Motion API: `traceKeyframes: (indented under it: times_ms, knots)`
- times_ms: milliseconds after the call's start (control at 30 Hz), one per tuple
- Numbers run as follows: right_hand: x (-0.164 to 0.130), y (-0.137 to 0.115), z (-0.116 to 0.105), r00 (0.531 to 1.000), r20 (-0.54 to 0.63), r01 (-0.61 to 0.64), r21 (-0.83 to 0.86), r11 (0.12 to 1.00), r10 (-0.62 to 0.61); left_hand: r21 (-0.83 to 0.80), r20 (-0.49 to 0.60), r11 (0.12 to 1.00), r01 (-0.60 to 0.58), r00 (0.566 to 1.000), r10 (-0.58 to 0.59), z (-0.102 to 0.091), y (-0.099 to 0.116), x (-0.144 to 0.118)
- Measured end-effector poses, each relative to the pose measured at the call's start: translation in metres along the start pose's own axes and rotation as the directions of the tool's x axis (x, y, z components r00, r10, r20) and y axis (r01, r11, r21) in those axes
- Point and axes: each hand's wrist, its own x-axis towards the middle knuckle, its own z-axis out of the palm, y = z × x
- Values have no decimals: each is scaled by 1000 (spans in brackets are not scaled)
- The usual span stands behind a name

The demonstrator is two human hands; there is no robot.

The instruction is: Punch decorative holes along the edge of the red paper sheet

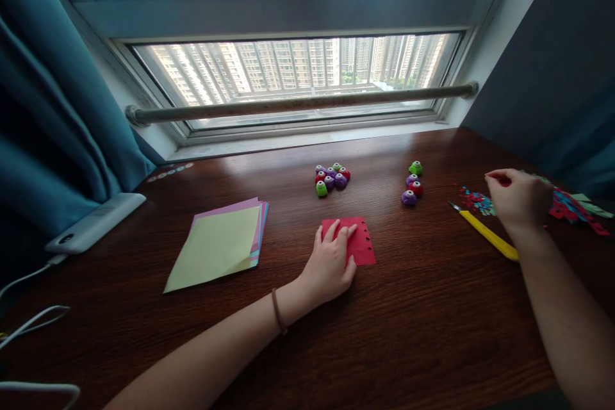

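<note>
My left hand [331, 262] lies with fingers spread on a square of red paper [362, 245]. A row of small dark holes runs down the paper's right edge. Over on the right, my right hand [521, 198] hovers with curled fingers beside small red and blue paper bits [475, 198]. Whether anything is pinched in it cannot be made out. Just left of its wrist lies a yellow-handled craft knife [490, 235], its blade pointing to the upper left. Beyond the red paper sit several small craft punches [330, 177] in purple, red and green; another few punches [413, 184] stand further right.
A stack of coloured paper sheets [216, 243], yellow on top, lies left of my left hand. Cut paper scraps [571, 208] are heaped at the far right. A white power bank [96, 224] with cables rests by the curtain. A window with a rail [307, 104] borders the wooden table.
</note>
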Motion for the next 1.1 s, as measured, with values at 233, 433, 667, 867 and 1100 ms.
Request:
traceKeyframes:
  times_ms: [233, 433, 667, 867, 1100]
  knots:
    - [0, -5, -6, 998, -56, 36, 98, 995, -31, 1, -4, 1000, 1, 1000, -1, 0, 1, 0]
    - [3, -8, 1, 992, -123, -11, 235, 972, 41, 5, -12, 1000, -1, 1000, 1, 0, 1, 0]
    - [-33, -79, 21, 971, 194, 1, 581, 814, -140, 12, -45, 1000, -4, 999, 5, -1, 3, -2]
    - [-50, -177, 39, 790, 353, 146, 685, 714, -501, 25, -85, 1000, 6, 996, -4, -2, 6, -2]
    - [-60, -271, 71, 776, 426, 212, 519, 828, -466, 65, -93, 998, 27, 995, -21, 0, 5, -2]
